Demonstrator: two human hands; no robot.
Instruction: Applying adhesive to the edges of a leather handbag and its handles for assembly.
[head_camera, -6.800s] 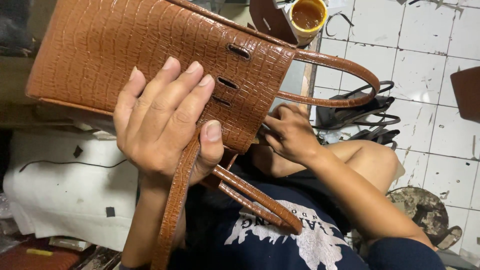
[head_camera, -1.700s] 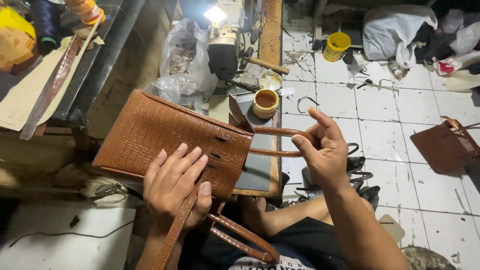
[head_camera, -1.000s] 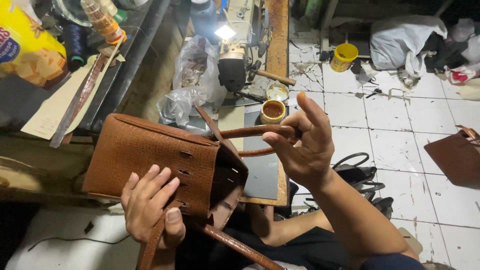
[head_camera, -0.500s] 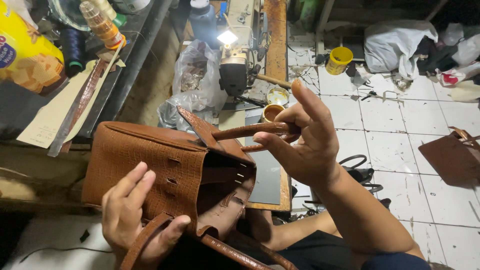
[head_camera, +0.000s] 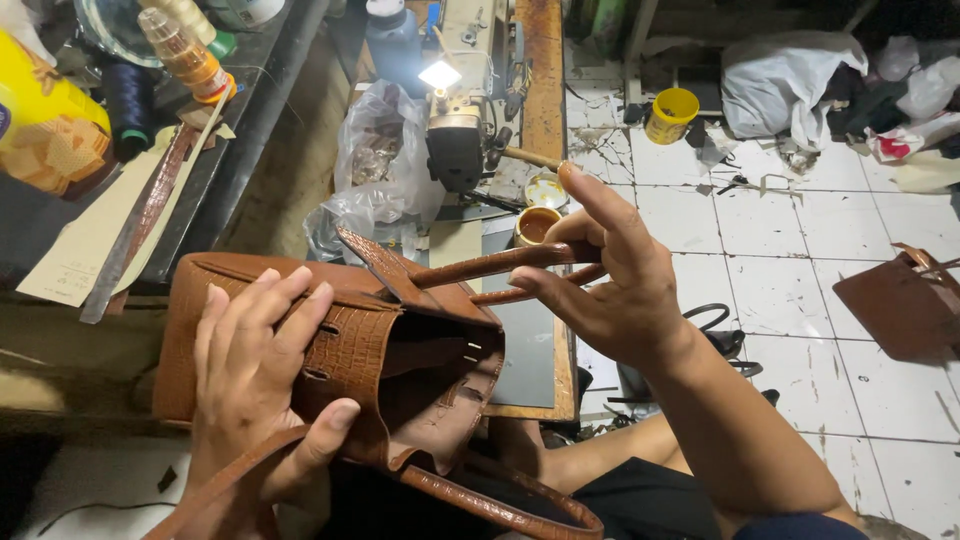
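Note:
A brown crocodile-textured leather handbag (head_camera: 350, 350) lies on its side over my lap, its open mouth facing right. My left hand (head_camera: 262, 385) grips the bag's front panel near the mouth, thumb hooked over one handle (head_camera: 470, 495) that loops below. My right hand (head_camera: 610, 280) pinches the other handle (head_camera: 490, 268) between thumb and fingers and holds it out to the right, index finger raised.
A sewing machine with a lit lamp (head_camera: 450, 110) stands on a wooden table ahead. A glue pot (head_camera: 535, 225) and a clear plastic bag (head_camera: 375, 170) sit near it. Thread spools and a yellow bottle (head_camera: 45, 125) rest on the left bench. Another brown bag (head_camera: 905, 305) lies on the tiled floor.
The bag has swung so its open mouth shows. My left hand slid lower along the panel onto the lower handle. My right hand kept the upper handle pulled rightward.

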